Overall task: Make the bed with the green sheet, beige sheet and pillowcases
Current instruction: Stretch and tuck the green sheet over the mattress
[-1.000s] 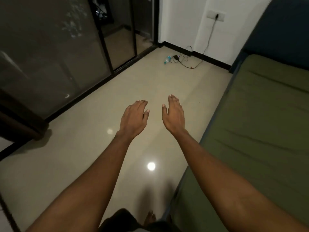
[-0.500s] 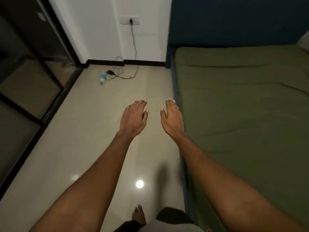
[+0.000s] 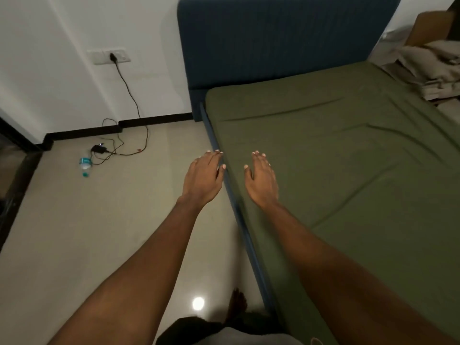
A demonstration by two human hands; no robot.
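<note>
Open reach at the bed edge (image 3: 238,215)
Left hand (image 3: 202,179) over floor (image 3: 99,232); right hand (image 3: 261,179) over green sheet (image 3: 348,170); fingers straight, close together.

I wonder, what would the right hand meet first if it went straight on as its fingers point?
The right hand would likely graze the green sheet first, else the blue headboard; its height is unclear.

Dim, warm light overall. One round glare spot (image 3: 198,303) on glossy floor (image 3: 99,220), just left of green sheet (image 3: 348,170). Soft crease shadows across sheet. Wide-angle bending past its far end.
</note>
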